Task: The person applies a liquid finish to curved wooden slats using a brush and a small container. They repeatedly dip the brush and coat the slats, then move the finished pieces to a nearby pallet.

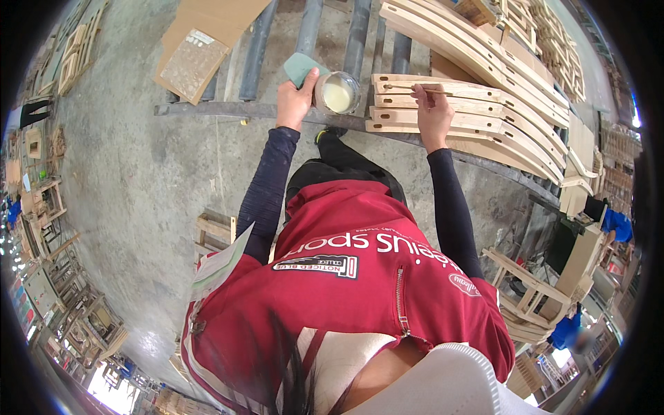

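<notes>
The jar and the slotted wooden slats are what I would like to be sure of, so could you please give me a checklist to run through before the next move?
1. Clear jar in the left hand, beside a green flat piece: ok.
2. Pale creamy liquid in the jar: ok, visible through the open top.
3. Thin stick in the right hand: ok, pinched between the fingers.
4. Curved wooden slats side by side, slotted ends toward the person's left: ok.
5. Stick tip inside a slot: cannot tell; it is at a slat's slotted end.
6. Liquid inside the slots: cannot tell, too small to see.
</notes>
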`<state>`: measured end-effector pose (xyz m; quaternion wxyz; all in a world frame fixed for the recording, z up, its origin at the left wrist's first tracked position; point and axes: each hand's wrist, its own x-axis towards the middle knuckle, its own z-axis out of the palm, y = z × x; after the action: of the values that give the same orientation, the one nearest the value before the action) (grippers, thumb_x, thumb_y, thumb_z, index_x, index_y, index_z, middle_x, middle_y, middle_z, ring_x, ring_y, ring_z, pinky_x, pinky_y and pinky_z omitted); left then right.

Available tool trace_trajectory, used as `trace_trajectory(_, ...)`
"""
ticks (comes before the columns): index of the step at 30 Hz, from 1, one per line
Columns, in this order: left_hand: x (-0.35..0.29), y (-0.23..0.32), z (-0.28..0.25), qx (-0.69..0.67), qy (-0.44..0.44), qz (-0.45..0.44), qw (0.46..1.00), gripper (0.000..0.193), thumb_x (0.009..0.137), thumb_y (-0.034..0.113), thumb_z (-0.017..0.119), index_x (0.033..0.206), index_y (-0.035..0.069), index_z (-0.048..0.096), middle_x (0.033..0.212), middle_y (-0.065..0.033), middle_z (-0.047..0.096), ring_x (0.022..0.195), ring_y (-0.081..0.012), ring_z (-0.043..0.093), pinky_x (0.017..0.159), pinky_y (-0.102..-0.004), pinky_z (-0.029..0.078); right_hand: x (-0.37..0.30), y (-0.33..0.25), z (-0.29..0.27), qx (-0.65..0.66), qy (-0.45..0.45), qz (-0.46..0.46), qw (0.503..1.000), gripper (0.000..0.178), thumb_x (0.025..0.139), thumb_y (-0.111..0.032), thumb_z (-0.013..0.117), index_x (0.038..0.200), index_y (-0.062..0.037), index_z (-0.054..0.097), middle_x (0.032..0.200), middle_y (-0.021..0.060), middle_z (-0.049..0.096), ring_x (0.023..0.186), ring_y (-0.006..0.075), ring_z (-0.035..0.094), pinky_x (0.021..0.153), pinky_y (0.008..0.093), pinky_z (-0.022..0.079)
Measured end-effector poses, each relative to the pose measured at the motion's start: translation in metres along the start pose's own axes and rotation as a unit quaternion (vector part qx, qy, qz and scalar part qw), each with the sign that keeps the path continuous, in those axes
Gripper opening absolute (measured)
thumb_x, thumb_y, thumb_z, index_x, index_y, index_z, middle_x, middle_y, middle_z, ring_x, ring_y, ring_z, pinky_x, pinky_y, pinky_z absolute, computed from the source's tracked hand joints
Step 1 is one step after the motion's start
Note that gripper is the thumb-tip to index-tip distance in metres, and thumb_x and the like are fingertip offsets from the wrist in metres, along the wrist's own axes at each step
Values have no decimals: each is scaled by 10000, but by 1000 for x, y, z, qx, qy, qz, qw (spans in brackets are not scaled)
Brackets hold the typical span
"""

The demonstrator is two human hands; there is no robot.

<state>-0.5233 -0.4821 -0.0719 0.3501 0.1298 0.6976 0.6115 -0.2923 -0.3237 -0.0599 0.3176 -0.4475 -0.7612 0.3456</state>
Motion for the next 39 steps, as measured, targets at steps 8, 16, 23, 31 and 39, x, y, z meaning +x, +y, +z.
trace_trajectory(8,3,0,-6,-1,15,27,1000,425,891,373,693,885,-51,705,754,-57,673,641,-108,619,552,-290,504,0,-16,6,-68,-18,-130,989,69,904,-148,657,888,-82,644,758,82,681,690,207,690,618,324,508)
trace_trajectory(16,6,9,-6,0,22,13,1000,416,888,365,699,866,-50,707,734,-57,672,634,-111,617,551,-291,502,-1,-21,-3,-94,-43,-99,990,96,924,-152,643,918,-59,666,801,64,723,740,163,719,675,270,522)
trace_trajectory(23,24,16,4,33,1,7,999,441,893,382,689,827,-55,701,674,-43,654,586,-111,608,536,-283,490,7,-29,-21,-102,-74,-47,991,96,923,-118,635,983,-48,663,816,81,724,774,166,710,702,281,533)
trace_trajectory(31,57,41,27,92,-10,104,990,463,899,416,667,781,-30,695,577,-50,613,522,-118,575,499,-306,437,35,-99,-43,251,-79,30,964,135,952,-113,619,976,18,636,935,74,722,855,115,697,740,221,539)
trace_trajectory(39,74,73,54,77,-50,141,986,482,904,435,658,787,-31,699,562,-43,601,505,-110,546,495,-293,430,61,-91,-21,181,-131,23,975,158,955,-143,625,953,13,603,921,102,720,824,127,701,719,224,540)
